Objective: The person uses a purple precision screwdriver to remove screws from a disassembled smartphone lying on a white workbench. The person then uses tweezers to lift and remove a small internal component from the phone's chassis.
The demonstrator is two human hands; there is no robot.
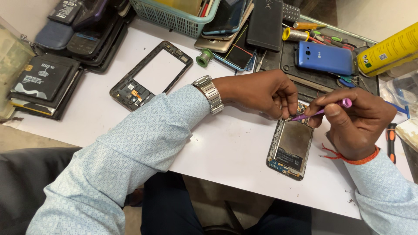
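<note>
Opened phone (pixel 291 148) lies just below both hands, long axis toward the person. Left hand (pixel 261 93) pinches its top edge; right hand (pixel 355 119) grips purple tool (pixel 322 111), equally near.

White table (pixel 226 143), top scuffed w/ small specks near the front edge. Opened phone body w/ bare metal plate & circuit boards (pixel 291 148) lies near the front edge, right of middle. Empty black phone frame w/ rectangular cut-out (pixel 152 75) sits mid-table toward the back. Stack of flat black batteries (pixel 43 85) at the left edge. Green spool (pixel 203 57) & teal plastic basket (pixel 174 15) along the back edge. Black work mat (pixel 313 82) at back right carries a blue phone (pixel 324 58). Orange-handled screwdriver (pixel 391 141) by the right edge.
</note>
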